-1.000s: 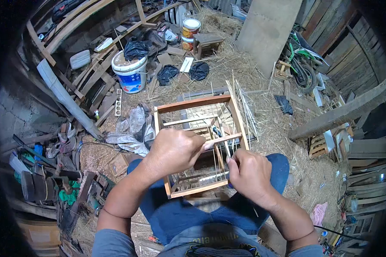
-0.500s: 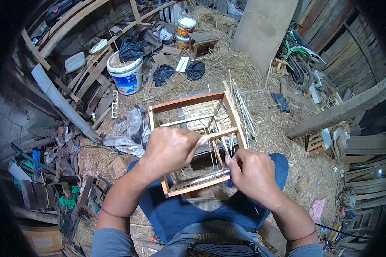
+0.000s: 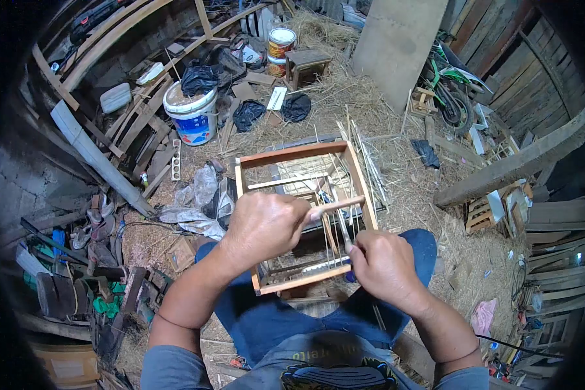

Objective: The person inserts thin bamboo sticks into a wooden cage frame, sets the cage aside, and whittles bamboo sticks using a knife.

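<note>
A wooden frame like a small cage (image 3: 294,155) stands between my knees, with thin upright sticks fitted along its near side. My left hand (image 3: 266,221) is closed around a wooden crossbar (image 3: 342,203) over the frame's middle. At the right side, my right hand (image 3: 385,261) pinches a thin pale stick (image 3: 346,233) that slants up toward that bar. The far ends of several sticks inside the frame are hard to tell apart. My left hand hides part of the frame's left side.
Loose bamboo strips (image 3: 369,170) lie just right of the frame on the straw-covered ground. A white and blue bucket (image 3: 194,118), black plastic bags (image 3: 248,114) and a small wooden stool (image 3: 307,62) stand or lie farther off. A wooden post (image 3: 513,170) slants at the right.
The wooden frame has shifted slightly to the right and tilted a little. Both hands have moved a little with it, and their grips look the same.
</note>
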`<move>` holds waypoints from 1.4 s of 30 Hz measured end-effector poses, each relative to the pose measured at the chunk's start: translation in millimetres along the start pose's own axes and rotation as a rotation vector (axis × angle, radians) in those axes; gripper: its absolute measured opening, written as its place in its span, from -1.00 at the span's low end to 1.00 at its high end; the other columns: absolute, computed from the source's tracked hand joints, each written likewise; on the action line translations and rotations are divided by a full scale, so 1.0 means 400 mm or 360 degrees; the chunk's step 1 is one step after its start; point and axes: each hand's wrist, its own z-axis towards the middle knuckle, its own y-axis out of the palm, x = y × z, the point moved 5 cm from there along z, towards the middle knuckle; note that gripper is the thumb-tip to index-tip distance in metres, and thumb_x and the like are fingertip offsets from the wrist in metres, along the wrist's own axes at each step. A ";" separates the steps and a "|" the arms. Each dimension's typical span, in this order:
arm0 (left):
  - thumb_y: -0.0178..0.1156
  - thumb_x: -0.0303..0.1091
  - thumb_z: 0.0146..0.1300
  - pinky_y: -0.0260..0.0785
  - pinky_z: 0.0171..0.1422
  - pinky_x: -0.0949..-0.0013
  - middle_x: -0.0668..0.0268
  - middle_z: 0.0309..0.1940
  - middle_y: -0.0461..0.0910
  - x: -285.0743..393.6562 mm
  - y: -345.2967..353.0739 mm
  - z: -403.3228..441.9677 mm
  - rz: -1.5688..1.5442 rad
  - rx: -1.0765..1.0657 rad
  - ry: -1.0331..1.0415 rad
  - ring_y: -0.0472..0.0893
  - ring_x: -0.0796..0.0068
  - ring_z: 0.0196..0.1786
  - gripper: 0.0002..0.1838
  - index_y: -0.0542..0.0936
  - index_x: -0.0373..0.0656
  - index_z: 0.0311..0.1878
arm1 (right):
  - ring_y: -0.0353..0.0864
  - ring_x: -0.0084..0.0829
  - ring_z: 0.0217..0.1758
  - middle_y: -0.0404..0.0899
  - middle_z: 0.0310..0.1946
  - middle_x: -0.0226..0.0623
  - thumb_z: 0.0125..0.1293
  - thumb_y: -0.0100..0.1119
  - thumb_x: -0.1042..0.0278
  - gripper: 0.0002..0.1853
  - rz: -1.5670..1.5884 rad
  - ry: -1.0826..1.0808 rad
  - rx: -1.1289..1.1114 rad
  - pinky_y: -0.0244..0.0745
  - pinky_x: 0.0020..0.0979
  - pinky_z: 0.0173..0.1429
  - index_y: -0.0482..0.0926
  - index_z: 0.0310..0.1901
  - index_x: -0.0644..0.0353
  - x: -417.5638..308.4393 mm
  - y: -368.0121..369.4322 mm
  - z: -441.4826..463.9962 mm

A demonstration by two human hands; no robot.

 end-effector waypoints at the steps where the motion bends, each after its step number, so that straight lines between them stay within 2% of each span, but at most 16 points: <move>1: 0.31 -0.11 0.39 0.51 -0.44 0.12 0.24 -0.55 0.68 0.000 -0.001 0.002 0.0002 -0.0001 0.0004 0.71 0.15 -0.50 -0.74 0.73 -0.04 -0.35 | 0.72 0.11 -0.28 0.69 -0.38 0.00 0.34 0.23 0.33 -0.80 0.0002 -0.0034 0.0023 0.63 0.06 -0.15 0.61 -0.39 0.28 0.000 0.001 -0.004; 8: 0.31 -0.12 0.40 0.50 -0.43 0.09 0.22 -0.55 0.68 -0.003 0.004 0.008 0.0043 -0.0025 0.0023 0.70 0.11 -0.50 -0.73 0.71 -0.05 -0.38 | 0.73 0.10 -0.27 0.69 -0.37 -0.01 0.34 0.22 0.33 -0.80 0.0089 -0.0031 0.0071 0.63 0.06 -0.15 0.62 -0.38 0.26 0.002 -0.013 -0.025; 13: 0.32 -0.14 0.39 0.50 -0.41 0.08 0.20 -0.53 0.68 0.007 0.002 0.006 -0.0005 -0.0004 0.0053 0.70 0.10 -0.47 -0.74 0.71 -0.07 -0.37 | 0.76 0.05 -0.34 0.71 -0.47 -0.06 0.26 0.33 0.26 -0.79 0.0103 0.0232 -0.0001 0.67 0.02 -0.18 0.65 -0.42 0.21 0.022 -0.016 -0.014; 16: 0.32 -0.16 0.38 0.51 -0.40 0.08 0.19 -0.53 0.67 0.008 0.008 0.001 -0.0011 -0.0030 0.0019 0.70 0.10 -0.45 -0.76 0.71 -0.08 -0.36 | 0.77 0.04 -0.36 0.72 -0.48 -0.05 0.23 0.36 0.24 -0.80 0.0062 0.0245 -0.0019 0.68 0.02 -0.19 0.68 -0.42 0.19 0.027 -0.013 -0.010; 18: 0.24 -0.06 0.44 0.55 -0.40 0.06 0.19 -0.56 0.66 0.011 0.011 -0.001 -0.0015 -0.0017 0.0029 0.72 0.08 -0.46 -0.65 0.69 -0.08 -0.39 | 0.76 0.04 -0.37 0.70 -0.51 -0.05 0.21 0.39 0.22 -0.76 0.0056 0.0234 0.0006 0.64 0.02 -0.22 0.66 -0.46 0.20 0.034 -0.008 -0.011; 23: 0.23 -0.05 0.45 0.55 -0.40 0.06 0.18 -0.55 0.67 0.024 0.010 -0.003 -0.0038 -0.0047 0.0034 0.71 0.08 -0.47 -0.64 0.69 -0.08 -0.40 | 0.74 0.05 -0.37 0.69 -0.52 -0.04 0.19 0.43 0.19 -0.73 0.0010 0.0235 0.0027 0.61 0.02 -0.23 0.66 -0.48 0.20 0.036 -0.006 -0.021; 28: 0.23 -0.05 0.45 0.55 -0.41 0.07 0.19 -0.55 0.67 0.031 0.006 0.002 0.0020 -0.0050 0.0044 0.72 0.10 -0.47 -0.64 0.69 -0.07 -0.40 | 0.74 0.08 -0.34 0.68 -0.50 -0.01 0.22 0.38 0.26 -0.77 -0.0053 0.0214 0.0116 0.63 0.06 -0.20 0.64 -0.47 0.21 0.022 -0.013 -0.031; 30: 0.33 -0.16 0.36 0.53 -0.41 0.08 0.20 -0.52 0.69 0.038 0.001 0.003 0.0024 -0.0040 0.0053 0.72 0.12 -0.47 -0.80 0.73 -0.04 -0.33 | 0.74 0.09 -0.33 0.68 -0.50 -0.02 0.22 0.36 0.26 -0.77 -0.0062 0.0168 0.0105 0.62 0.06 -0.19 0.64 -0.48 0.22 0.023 -0.012 -0.032; 36: 0.35 -0.16 0.32 0.52 -0.43 0.10 0.23 -0.54 0.69 0.021 -0.011 0.000 0.0110 0.0045 0.0106 0.70 0.13 -0.50 -0.82 0.73 -0.02 -0.34 | 0.73 0.11 -0.34 0.68 -0.47 0.00 0.24 0.27 0.30 -0.79 0.0015 0.0081 0.0092 0.62 0.08 -0.20 0.62 -0.46 0.24 0.019 -0.013 -0.036; 37: 0.35 -0.16 0.32 0.52 -0.43 0.10 0.23 -0.54 0.69 0.022 -0.019 0.000 0.0114 0.0044 0.0102 0.70 0.13 -0.50 -0.82 0.73 -0.02 -0.34 | 0.73 0.12 -0.35 0.70 -0.44 0.02 0.26 0.22 0.32 -0.80 0.0066 0.0024 0.0116 0.63 0.08 -0.20 0.62 -0.44 0.26 0.014 -0.021 -0.039; 39: 0.27 -0.08 0.42 0.52 -0.44 0.12 0.25 -0.57 0.68 0.024 -0.042 -0.004 0.0102 0.0043 0.0090 0.71 0.18 -0.51 -0.68 0.71 -0.04 -0.41 | 0.73 0.11 -0.35 0.69 -0.44 0.02 0.27 0.22 0.31 -0.80 0.0127 0.0028 0.0081 0.62 0.09 -0.20 0.62 -0.43 0.26 0.010 -0.028 -0.042; 42: 0.27 -0.09 0.42 0.51 -0.45 0.14 0.24 -0.60 0.66 0.021 -0.071 -0.011 0.0154 0.0024 0.0072 0.70 0.17 -0.54 -0.70 0.71 -0.04 -0.40 | 0.72 0.11 -0.34 0.68 -0.45 0.01 0.28 0.21 0.30 -0.79 0.0237 0.0053 0.0002 0.59 0.11 -0.20 0.61 -0.42 0.25 -0.007 -0.050 -0.044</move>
